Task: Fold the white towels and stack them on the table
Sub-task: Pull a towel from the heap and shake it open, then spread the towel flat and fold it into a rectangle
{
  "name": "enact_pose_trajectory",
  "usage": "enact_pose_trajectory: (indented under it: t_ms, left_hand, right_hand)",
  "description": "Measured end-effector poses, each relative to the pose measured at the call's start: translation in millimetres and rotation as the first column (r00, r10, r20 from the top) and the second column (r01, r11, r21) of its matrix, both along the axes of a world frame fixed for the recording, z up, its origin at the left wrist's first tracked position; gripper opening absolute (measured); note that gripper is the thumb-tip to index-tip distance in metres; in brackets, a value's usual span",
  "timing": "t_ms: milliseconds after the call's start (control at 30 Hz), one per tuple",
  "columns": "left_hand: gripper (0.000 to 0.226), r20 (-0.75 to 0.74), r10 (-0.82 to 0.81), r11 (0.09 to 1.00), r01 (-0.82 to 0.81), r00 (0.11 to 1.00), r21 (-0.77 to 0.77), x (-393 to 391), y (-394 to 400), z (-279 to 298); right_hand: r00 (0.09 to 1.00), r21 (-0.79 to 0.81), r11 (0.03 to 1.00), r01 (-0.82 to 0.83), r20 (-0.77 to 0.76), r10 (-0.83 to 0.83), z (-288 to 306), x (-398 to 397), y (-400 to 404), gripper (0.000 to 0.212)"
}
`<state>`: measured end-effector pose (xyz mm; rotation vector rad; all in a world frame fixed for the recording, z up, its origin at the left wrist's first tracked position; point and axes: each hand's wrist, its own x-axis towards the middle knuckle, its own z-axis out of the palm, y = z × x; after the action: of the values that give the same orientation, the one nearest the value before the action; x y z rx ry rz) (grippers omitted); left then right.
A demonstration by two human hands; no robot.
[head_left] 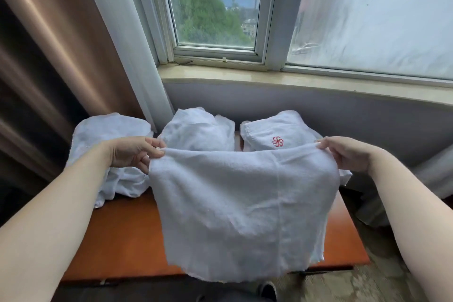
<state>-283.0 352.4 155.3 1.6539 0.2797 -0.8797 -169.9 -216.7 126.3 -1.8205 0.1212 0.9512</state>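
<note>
Two hands hold one white towel (242, 206) up by its top edge, above the orange-brown surface (122, 235). The left hand (133, 153) pinches the top left corner between thumb and curled fingers; the right hand (344, 152) pinches the top right corner the same way. Between them the top edge sags a little, and the cloth hangs down in front of the surface, its ragged lower hem reaching past the near edge. A faint vertical crease runs down the cloth right of its middle.

Three more heaps of white towels lie at the far side of the surface, partly hidden behind the held one. The left heap (107, 130) is loose and crumpled, spilling toward the near side beneath the left forearm. The middle heap (198, 130) is bunched, just beside the left one. The right heap (282, 130) looks more folded and bears a red pinwheel mark (277, 141); its right end shows past the held towel, under the right wrist.

Behind the surface runs a grey wall under a stone sill (269, 78), with a window (215, 7) above it. A brown curtain (49, 56) hangs at the left, with a sheer white one (382, 12) over the glass on the right. A dark shoe (268, 290) shows on the floor below the hem.
</note>
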Motion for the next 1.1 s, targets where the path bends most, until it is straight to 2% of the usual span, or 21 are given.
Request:
enact_pose_trajectory:
  t_ms: [67, 133, 200, 333, 400, 467, 500, 533, 600, 700, 767, 833, 900, 967, 1100]
  left_hand:
    - [0.009, 0.025, 0.058, 0.994, -0.06, 0.998, 0.094, 1, -3, -30]
    - [0.007, 0.057, 0.112, 0.972, -0.121, 0.992, 0.203, 3, -7, -60]
    - [0.006, 0.089, 0.168, 0.943, -0.186, 0.982, 0.274, 4, -14, -90]
    - [0.008, 0.269, 0.252, 0.847, -0.346, 0.93, 0.404, 10, -43, -142]
    - [0.021, 0.38, 0.363, 0.797, -0.494, 0.851, 0.346, 16, -58, -159]
    - [0.039, 0.416, 0.481, 0.756, -0.605, 0.772, 0.248, 21, -69, -170]
    - [0.045, 0.424, 0.484, 0.744, -0.615, 0.766, 0.261, 18, -74, -174]
    - [0.045, 0.426, 0.457, 0.735, -0.601, 0.781, 0.314, 14, -79, -181]
    - [0.032, 0.434, 0.334, 0.725, -0.522, 0.837, 0.449, -4, -89, -198]
    - [0.015, 0.341, -0.002, 0.731, -0.232, 0.94, 0.642, -45, -108, -231]
    - [0.019, 0.217, -0.228, 0.683, -0.003, 0.949, 0.731, -68, -118, -253]
    - [0.034, 0.109, -0.376, 0.62, 0.162, 0.92, 0.767, -84, -126, -272]
    - [0.044, 0.021, -0.444, 0.567, 0.263, 0.896, 0.78, -99, -131, -285]
    - [0.047, -0.005, -0.477, 0.536, 0.295, 0.879, 0.791, -113, -133, -293]
    - [0.034, 0.018, -0.486, 0.527, 0.276, 0.874, 0.804, -135, -133, -302]
  right_hand:
    - [0.997, -0.119, 0.99, 0.072, 0.036, -0.068, -17, -5, 14, 0.024]
    - [0.976, -0.127, 0.971, 0.2, 0.111, -0.187, -39, -10, 27, 0.006]
    - [0.951, -0.104, 0.952, 0.289, 0.143, -0.273, -64, -12, 37, 0.008]
    - [0.933, -0.252, 0.907, 0.337, 0.222, -0.284, -111, -13, 51, 0.011]
    - [0.904, -0.226, 0.887, 0.403, 0.248, -0.348, -128, -9, 59, 0.004]
    - [0.893, -0.189, 0.884, 0.428, 0.242, -0.38, -140, -8, 67, 0.022]
    - [0.902, -0.213, 0.889, 0.405, 0.252, -0.35, -143, -10, 70, 0.034]
    - [0.919, -0.27, 0.895, 0.355, 0.277, -0.281, -149, -12, 72, 0.04]
    - [0.945, -0.409, 0.883, 0.23, 0.31, -0.103, -164, -20, 73, 0.039]
    - [0.958, -0.541, 0.841, -0.019, 0.23, 0.169, -194, -48, 69, 0.027]
    - [0.928, -0.6, 0.776, -0.195, 0.145, 0.345, -215, -71, 66, 0.027]
    - [0.864, -0.648, 0.68, -0.344, 0.066, 0.5, -232, -92, 63, 0.033]
    - [0.808, -0.68, 0.601, -0.419, 0.022, 0.588, -243, -107, 59, 0.038]
    - [0.755, -0.709, 0.541, -0.451, 0.019, 0.655, -250, -116, 56, 0.039]
    - [0.619, -0.767, 0.402, -0.5, 0.009, 0.786, -257, -134, 50, 0.044]
